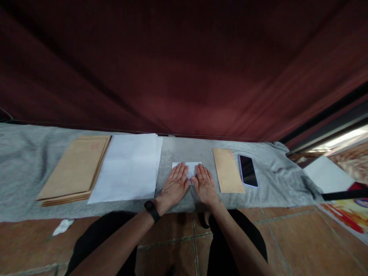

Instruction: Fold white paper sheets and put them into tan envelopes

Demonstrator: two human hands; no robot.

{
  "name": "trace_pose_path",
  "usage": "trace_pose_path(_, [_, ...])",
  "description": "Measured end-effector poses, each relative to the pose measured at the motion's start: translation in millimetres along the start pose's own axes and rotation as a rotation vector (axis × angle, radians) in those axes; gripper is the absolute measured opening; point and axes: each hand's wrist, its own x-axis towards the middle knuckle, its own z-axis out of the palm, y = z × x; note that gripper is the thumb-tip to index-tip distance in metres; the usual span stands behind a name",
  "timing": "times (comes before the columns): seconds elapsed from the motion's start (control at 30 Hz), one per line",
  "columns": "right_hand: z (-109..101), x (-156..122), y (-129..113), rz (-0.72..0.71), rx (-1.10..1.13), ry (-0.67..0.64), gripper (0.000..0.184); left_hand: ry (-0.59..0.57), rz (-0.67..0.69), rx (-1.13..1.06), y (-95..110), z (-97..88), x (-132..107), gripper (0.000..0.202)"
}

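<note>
A small white piece of paper (190, 168), which looks folded, lies on the grey cloth in front of me. My left hand (176, 183) presses flat on its left part, fingers stretched out. On its right part rests my right hand (204, 184), also flat with straight fingers. Much of the paper is hidden under both hands. Just right of my right hand lies a single brown envelope (228, 170). To the left of my left hand is a stack of white paper sheets (126, 166).
A stack of brown envelopes (76, 166) sits at the far left. A phone (248, 171) lies right of the single envelope. Behind the cloth-covered surface (270, 168) hangs a dark red curtain (184, 76). A crumpled white scrap (63, 226) is on the tiled floor.
</note>
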Motion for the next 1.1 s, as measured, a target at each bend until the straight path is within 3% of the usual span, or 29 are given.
trace_pose_path(0.13, [-11, 8, 10, 0.122, 0.008, 0.066, 0.050, 0.006, -0.121, 0.025, -9, -6.5, -1, 0.063])
trace_pose_path(0.27, [-22, 16, 18, 0.330, 0.138, 0.059, 0.040, 0.007, -0.170, 0.030, -11, -8.2, -2, 0.067])
trace_pose_path(0.4, [-23, 21, 19, 0.430, 0.380, -0.004, 0.025, 0.021, -0.182, -0.024, -9, -5.9, -2, 0.069])
trace_pose_path(0.5, [-30, 26, 13, 0.445, 0.689, -0.023, 0.021, 0.038, -0.221, -0.165, -8, -7.6, 3, 0.067])
trace_pose_path(0.6, [-51, 27, 3, 0.378, 0.885, 0.203, 0.025, 0.080, -0.260, -0.472, -7, -19.9, 12, 0.063])
trace_pose_path(0.67, [-68, 24, -3, 0.280, 0.768, 0.405, 0.023, 0.118, -0.267, -0.765, -4, -33.6, 18, 0.060])
trace_pose_path(0.77, [-82, 16, -14, 0.029, 0.468, 0.549, 0.015, 0.115, -0.280, -1.294, 6, -53.0, 25, 0.059])
trace_pose_path(0.87, [-78, 9, -29, -0.218, 0.244, 0.502, 0.018, 0.079, -0.307, -1.773, 20, -61.0, 28, 0.056])
trace_pose_path(0.93, [-71, 8, -40, -0.299, 0.145, 0.413, 0.020, 0.083, -0.415, -1.935, 26, -59.7, 28, 0.051])
trace_pose_path(1.03, [-63, 7, -48, -0.331, 0.159, 0.270, 0.032, 0.166, -0.689, -1.944, 23, -52.8, 28, 0.042])
trace_pose_path(1.1, [-60, 9, -45, -0.281, 0.253, 0.215, 0.034, 0.179, -0.784, -1.849, 13, -46.9, 27, 0.037])
